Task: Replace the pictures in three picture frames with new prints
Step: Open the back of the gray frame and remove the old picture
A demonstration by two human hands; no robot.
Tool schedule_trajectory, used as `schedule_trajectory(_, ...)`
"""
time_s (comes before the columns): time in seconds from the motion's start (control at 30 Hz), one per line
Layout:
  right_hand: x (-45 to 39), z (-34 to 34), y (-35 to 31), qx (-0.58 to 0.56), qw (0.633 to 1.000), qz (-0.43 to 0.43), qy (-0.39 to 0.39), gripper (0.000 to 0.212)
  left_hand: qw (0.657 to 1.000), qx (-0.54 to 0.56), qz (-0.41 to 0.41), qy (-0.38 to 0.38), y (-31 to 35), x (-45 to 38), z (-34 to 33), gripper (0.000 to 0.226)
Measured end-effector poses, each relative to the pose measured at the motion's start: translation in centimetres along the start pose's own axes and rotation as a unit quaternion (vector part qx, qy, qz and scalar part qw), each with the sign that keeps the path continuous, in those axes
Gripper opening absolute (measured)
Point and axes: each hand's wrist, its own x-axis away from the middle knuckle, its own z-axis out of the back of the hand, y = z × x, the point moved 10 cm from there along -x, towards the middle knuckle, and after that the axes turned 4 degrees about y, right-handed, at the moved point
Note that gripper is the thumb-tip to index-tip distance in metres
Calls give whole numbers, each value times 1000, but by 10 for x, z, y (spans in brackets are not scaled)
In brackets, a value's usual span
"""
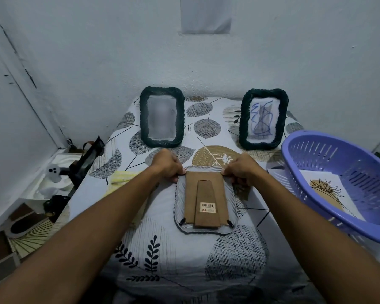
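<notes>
A grey wicker picture frame (180,202) lies face down in the middle of the leaf-patterned cloth, its brown backing board (205,200) with a barcode sticker facing up. My left hand (168,164) pinches the frame's far left corner and my right hand (239,170) pinches its far right corner, fingers curled at the top edge of the backing. Two dark green wicker frames stand upright at the back: the left frame (162,119) holds a blurred picture, the right frame (262,119) a blue scribble drawing. A new print (329,189) with a plant drawing lies inside the purple basket.
A purple slotted plastic basket (349,172) sits at the right edge, partly over some white paper. Black tools and a small white figure (54,172) lie off the left side. A yellow cloth (121,176) sits under my left forearm. The wall stands close behind the frames.
</notes>
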Motion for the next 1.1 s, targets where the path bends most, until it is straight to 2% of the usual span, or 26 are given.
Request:
schedule_trajectory(0.13, 2, 0, 0, -2, 1000, 8, -3, 20, 1000, -8, -1, -4, -1, 0, 0, 8)
schedule_trajectory(0.23, 3, 0, -2, 0, 1000, 29, 4, 16, 1000, -5, -6, -2, 1, 3, 1, 8)
schedule_trajectory(0.37, 20, 2, -6, 24, 998, 60, 9, 19, 999, -6, -31, -6, 4, 18, 4, 21)
schedule_trajectory(0.43, 37, 1, -4, 31, 997, 64, -17, 15, 999, -4, -26, -28, 1, 32, 4, 28)
schedule_trajectory(0.6, 87, -8, 14, 102, 986, 56, -121, 16, 989, -5, 10, -145, -12, 91, -7, 33)
schedule_trajectory(0.67, 102, -11, 19, 105, 981, 48, -154, 19, 986, 8, 20, -165, -15, 112, -9, 47)
schedule_trajectory(0.73, 113, -12, 20, 94, 982, 41, -159, 22, 985, 5, 24, -169, -17, 121, -11, 61)
schedule_trajectory(0.83, 122, -12, 19, 80, 985, 41, -145, 25, 986, -1, 27, -167, -18, 125, -14, 70)
schedule_trajectory(1.1, 124, -14, 20, 65, 990, 34, -124, 24, 990, -15, 29, -135, -23, 115, -16, 68)
